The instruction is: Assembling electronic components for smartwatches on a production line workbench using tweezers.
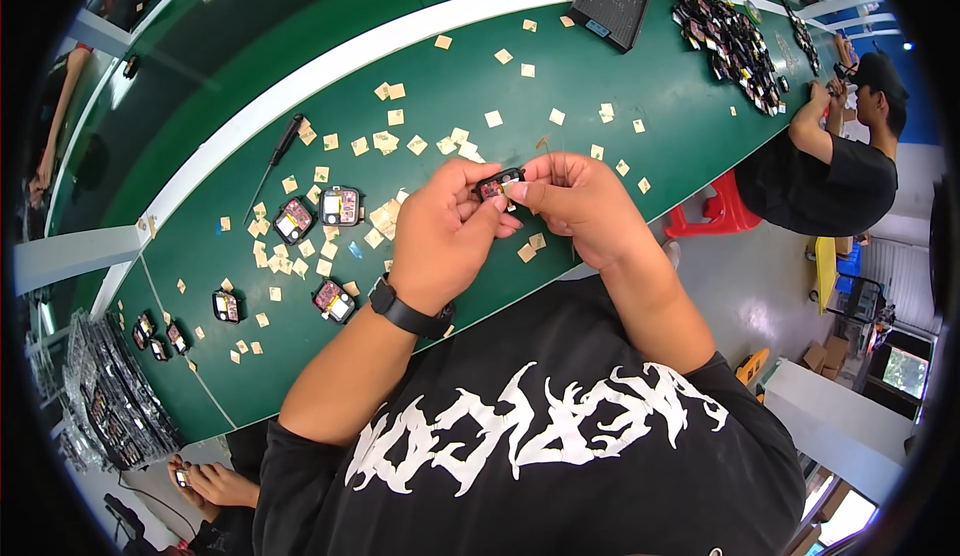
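Observation:
A small black device housing (488, 189) with a red circuit board inside is held up between my hands above the green table. My left hand (437, 224) is closed round its left side, fingers and thumb at its edges. My right hand (585, 206) pinches at its right edge, thumb tip over the face; a small pale bit shows under that thumb, too covered to name. Left of my hands lie similar open housings with circuit boards, one (342, 206) upright beside another (294, 221), and a third (334, 300) near my left forearm.
Pale square paper pieces (384, 142) are scattered over the green table (480, 86). A screwdriver (286, 143) lies at the left. A black tray (612, 4) and a heap of devices (725, 41) sit far right. Stacked clear trays (115, 386) stand left. A co-worker (850, 146) sits right.

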A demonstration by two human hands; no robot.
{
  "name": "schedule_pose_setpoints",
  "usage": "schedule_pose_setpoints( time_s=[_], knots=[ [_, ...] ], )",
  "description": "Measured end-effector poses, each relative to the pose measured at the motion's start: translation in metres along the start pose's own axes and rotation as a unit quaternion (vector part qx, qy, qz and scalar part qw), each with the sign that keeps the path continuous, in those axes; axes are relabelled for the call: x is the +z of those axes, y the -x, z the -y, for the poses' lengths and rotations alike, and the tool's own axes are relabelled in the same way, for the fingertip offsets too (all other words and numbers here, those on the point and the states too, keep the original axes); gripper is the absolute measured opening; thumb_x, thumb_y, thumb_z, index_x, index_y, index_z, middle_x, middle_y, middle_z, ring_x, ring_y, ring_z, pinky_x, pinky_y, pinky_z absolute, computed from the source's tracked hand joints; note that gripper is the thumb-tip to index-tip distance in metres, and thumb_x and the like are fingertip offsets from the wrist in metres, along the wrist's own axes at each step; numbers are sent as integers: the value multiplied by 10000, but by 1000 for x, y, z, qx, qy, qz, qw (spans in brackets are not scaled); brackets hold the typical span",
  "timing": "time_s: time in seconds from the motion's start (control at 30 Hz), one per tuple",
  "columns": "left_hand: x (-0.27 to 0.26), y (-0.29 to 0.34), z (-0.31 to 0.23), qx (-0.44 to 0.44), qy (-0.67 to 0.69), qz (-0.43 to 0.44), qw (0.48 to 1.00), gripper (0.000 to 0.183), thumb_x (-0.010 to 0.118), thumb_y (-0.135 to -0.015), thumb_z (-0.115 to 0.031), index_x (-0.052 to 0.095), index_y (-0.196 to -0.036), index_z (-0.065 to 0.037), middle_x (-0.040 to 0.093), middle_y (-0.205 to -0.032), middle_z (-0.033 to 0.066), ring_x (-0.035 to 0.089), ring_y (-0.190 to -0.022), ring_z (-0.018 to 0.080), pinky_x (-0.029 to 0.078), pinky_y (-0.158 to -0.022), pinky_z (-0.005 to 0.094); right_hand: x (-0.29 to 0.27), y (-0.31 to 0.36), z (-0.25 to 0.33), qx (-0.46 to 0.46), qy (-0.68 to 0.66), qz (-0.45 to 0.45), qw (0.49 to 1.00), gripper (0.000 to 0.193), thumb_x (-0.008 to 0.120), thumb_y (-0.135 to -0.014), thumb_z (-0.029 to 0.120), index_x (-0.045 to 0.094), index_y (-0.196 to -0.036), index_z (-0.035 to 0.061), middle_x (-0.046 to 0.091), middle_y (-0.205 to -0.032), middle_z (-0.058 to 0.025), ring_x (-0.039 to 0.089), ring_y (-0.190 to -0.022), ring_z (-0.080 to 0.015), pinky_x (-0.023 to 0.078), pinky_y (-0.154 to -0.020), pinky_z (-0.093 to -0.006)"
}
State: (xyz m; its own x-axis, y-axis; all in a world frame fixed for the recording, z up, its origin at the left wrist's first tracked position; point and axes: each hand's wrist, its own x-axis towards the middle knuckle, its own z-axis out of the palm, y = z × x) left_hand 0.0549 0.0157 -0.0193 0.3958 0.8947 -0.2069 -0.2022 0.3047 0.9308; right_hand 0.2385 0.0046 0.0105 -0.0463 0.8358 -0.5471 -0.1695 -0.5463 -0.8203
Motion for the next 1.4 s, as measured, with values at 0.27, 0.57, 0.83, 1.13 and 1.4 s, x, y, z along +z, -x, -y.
schedule_pose_setpoints(
  time_s=[0.27,0.57,0.83,1.13,1.4],
  knots=[
    [-6,-3,-3,-15,36,39,998,267,564,-968,30,550,-1233,59,666,-1035,136,714,-842,180,596,-740,261,-7,0,1,10,2,37,999,185,788,-861,160,650,-913,47,561,-724,48,413,-567,-10,259,-468,-176],
    [-12,-6,-14,-29,85,54,994,283,450,-1009,-2,591,-1248,54,672,-1090,143,716,-931,199,587,-836,287,-168,-26,25,-239,329,-320,856,262,740,-910,269,716,-1020,33,547,-703,51,472,-606,-54,371,-544,-229],
    [-13,-6,-9,-3,46,55,997,320,435,-1028,-57,555,-1310,35,668,-1138,169,715,-982,254,592,-837,312,-267,-34,40,-299,659,-453,521,345,696,-906,249,683,-1216,97,668,-1054,-160,658,-924,-320,524,-792,-408],
    [-10,-6,-10,-18,49,26,998,313,462,-1033,-74,536,-1306,61,661,-1111,172,731,-907,246,602,-771,285,-64,33,23,-363,444,-79,815,328,723,-905,151,562,-664,-1,469,-595,-107,457,-514,-233,378,-501,-361],
    [-8,-8,-14,-42,62,23,997,313,452,-1029,-57,536,-1305,64,653,-1101,163,732,-880,234,601,-748,267,-35,49,24,-337,460,31,821,264,787,-810,194,585,-747,36,577,-688,-118,564,-612,-314,440,-559,-382]
  ],
)
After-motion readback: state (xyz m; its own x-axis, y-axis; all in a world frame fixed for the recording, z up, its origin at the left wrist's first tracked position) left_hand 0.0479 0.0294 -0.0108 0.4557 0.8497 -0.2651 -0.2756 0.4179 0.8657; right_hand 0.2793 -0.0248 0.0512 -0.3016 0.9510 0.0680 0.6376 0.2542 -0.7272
